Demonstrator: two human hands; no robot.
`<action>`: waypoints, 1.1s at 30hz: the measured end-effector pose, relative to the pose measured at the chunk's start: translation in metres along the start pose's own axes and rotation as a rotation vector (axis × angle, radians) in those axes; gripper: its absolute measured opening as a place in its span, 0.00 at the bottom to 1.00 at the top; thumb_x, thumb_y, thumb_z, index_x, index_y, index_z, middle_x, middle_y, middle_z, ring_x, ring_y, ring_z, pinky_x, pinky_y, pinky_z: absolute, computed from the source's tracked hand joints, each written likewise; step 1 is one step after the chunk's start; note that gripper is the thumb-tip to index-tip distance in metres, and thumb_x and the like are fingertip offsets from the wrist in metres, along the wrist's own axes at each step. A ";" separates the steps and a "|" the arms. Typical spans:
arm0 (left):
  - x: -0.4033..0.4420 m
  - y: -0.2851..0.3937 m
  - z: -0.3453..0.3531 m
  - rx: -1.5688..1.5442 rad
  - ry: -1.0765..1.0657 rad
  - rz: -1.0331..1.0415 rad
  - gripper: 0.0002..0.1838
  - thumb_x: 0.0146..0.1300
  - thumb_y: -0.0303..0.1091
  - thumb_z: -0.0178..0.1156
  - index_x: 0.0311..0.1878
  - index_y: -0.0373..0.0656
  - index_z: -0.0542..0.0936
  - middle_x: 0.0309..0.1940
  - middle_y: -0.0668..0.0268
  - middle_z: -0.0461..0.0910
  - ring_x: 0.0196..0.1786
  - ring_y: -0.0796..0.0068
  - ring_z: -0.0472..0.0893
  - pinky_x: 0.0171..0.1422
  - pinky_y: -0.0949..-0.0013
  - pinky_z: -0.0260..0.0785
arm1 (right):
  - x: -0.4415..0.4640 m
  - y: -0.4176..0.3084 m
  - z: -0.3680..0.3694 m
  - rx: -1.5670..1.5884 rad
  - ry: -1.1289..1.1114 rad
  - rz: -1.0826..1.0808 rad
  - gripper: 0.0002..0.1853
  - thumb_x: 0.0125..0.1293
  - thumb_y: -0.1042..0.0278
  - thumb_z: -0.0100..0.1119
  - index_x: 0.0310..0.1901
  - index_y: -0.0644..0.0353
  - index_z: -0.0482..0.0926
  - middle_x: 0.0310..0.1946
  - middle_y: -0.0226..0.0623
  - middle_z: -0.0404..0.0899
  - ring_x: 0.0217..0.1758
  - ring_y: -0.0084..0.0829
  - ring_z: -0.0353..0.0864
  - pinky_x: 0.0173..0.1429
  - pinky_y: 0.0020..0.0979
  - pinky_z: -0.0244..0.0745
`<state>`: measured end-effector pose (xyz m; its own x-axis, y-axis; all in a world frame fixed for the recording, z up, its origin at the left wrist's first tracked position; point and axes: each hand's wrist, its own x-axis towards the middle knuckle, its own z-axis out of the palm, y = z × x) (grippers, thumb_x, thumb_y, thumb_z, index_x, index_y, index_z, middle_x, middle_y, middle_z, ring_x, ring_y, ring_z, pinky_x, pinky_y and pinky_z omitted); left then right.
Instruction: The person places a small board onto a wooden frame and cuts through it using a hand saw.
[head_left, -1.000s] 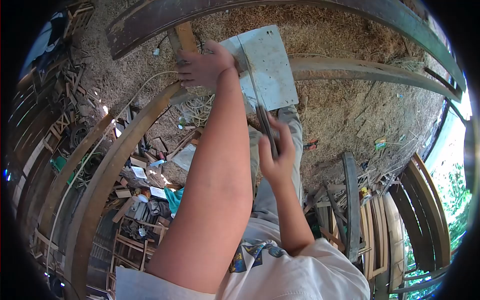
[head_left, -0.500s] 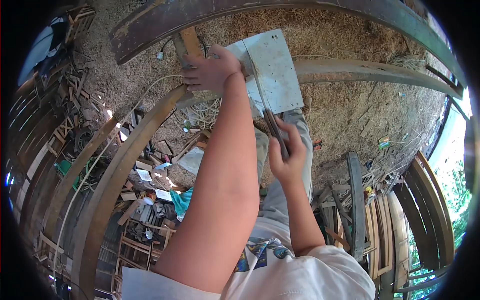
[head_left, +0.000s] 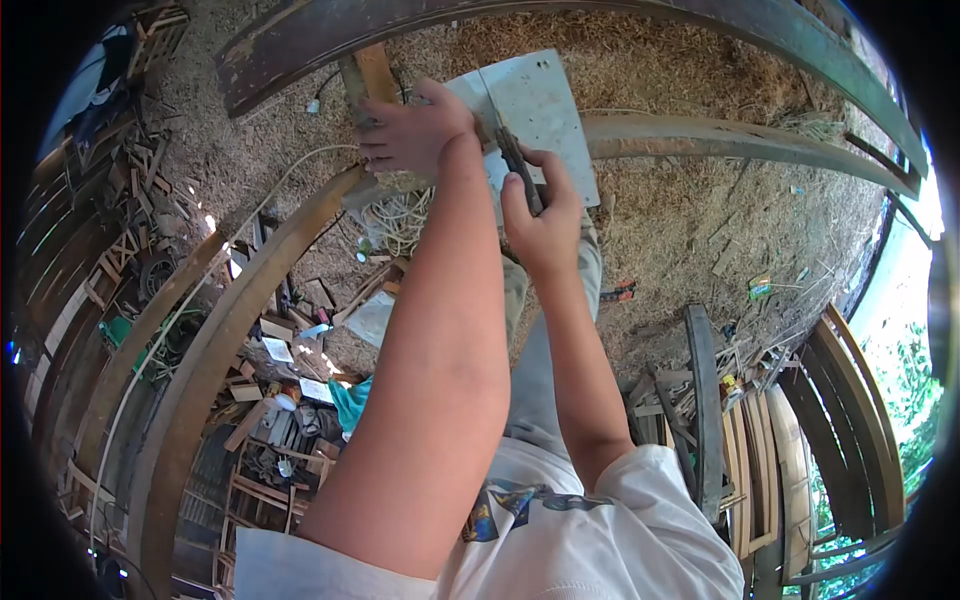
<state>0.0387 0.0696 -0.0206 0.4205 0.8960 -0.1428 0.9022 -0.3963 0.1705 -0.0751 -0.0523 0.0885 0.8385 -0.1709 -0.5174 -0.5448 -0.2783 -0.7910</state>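
Observation:
My right hand is wrapped round the dark handle of a saw-like tool. Its thin blade points away from me, over or into a pale, stained board; how deep it sits cannot be made out. To the left of the board, my left hand lies with its fingers spread, palm down over the end of a wooden piece. Nothing shows in its fingers. The left edge of the board is partly hidden by my left wrist.
Curved wooden beams run across the view, one of them on the left. Wood shavings cover the ground. Coiled cord, scrap wood, a teal cloth and a red tool lie about. Slatted wooden pieces stand at the right.
My right hand has moved forward, away from my body, along the board with the tool, after drawing back slightly. My left hand stays in place on the wood.

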 end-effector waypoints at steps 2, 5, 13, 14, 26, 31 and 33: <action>0.000 0.007 0.000 -0.011 0.001 0.009 0.46 0.67 0.55 0.54 0.82 0.38 0.56 0.75 0.27 0.58 0.80 0.24 0.58 0.85 0.27 0.44 | -0.005 0.011 0.005 -0.004 -0.029 0.021 0.20 0.71 0.70 0.61 0.63 0.65 0.80 0.26 0.33 0.84 0.24 0.17 0.75 0.29 0.25 0.68; 0.002 -0.007 0.023 0.063 0.141 0.033 0.46 0.64 0.56 0.56 0.79 0.38 0.59 0.71 0.30 0.63 0.75 0.28 0.63 0.83 0.27 0.47 | -0.081 0.006 -0.022 0.169 0.035 0.019 0.20 0.70 0.66 0.63 0.62 0.61 0.80 0.21 0.34 0.80 0.21 0.19 0.72 0.27 0.29 0.67; 0.000 0.003 -0.003 -0.004 0.003 0.000 0.47 0.68 0.56 0.56 0.82 0.38 0.54 0.75 0.26 0.58 0.80 0.23 0.59 0.85 0.27 0.44 | -0.008 0.010 0.003 0.045 -0.021 0.031 0.21 0.71 0.70 0.61 0.63 0.64 0.80 0.24 0.31 0.83 0.25 0.16 0.79 0.31 0.24 0.70; -0.001 0.002 -0.004 -0.002 -0.013 0.004 0.47 0.68 0.56 0.56 0.82 0.37 0.54 0.75 0.26 0.58 0.80 0.23 0.58 0.85 0.27 0.44 | -0.021 0.008 0.000 0.039 -0.023 0.062 0.20 0.71 0.70 0.61 0.63 0.64 0.80 0.25 0.33 0.84 0.26 0.17 0.81 0.31 0.24 0.71; 0.002 -0.006 0.015 0.036 0.116 0.033 0.46 0.66 0.58 0.57 0.79 0.38 0.57 0.71 0.31 0.62 0.74 0.28 0.64 0.82 0.27 0.47 | -0.034 0.001 -0.010 0.091 0.000 0.048 0.22 0.69 0.70 0.64 0.63 0.64 0.80 0.27 0.39 0.88 0.28 0.22 0.87 0.35 0.27 0.77; 0.001 -0.005 0.009 -0.003 0.028 0.024 0.48 0.67 0.58 0.57 0.81 0.39 0.54 0.76 0.27 0.57 0.75 0.26 0.62 0.84 0.26 0.45 | -0.081 0.021 -0.025 0.131 0.047 -0.034 0.22 0.69 0.69 0.65 0.63 0.62 0.81 0.24 0.38 0.86 0.27 0.23 0.85 0.34 0.28 0.76; 0.001 -0.003 0.008 0.025 0.030 0.017 0.48 0.66 0.58 0.57 0.81 0.38 0.54 0.75 0.28 0.58 0.76 0.25 0.61 0.84 0.27 0.45 | -0.042 0.021 -0.011 0.105 0.040 -0.070 0.22 0.69 0.69 0.65 0.63 0.62 0.81 0.24 0.37 0.86 0.27 0.22 0.85 0.34 0.28 0.75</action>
<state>0.0376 0.0701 -0.0292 0.4328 0.8946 -0.1112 0.8973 -0.4157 0.1486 -0.1215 -0.0610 0.0973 0.8732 -0.1924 -0.4477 -0.4808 -0.1909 -0.8558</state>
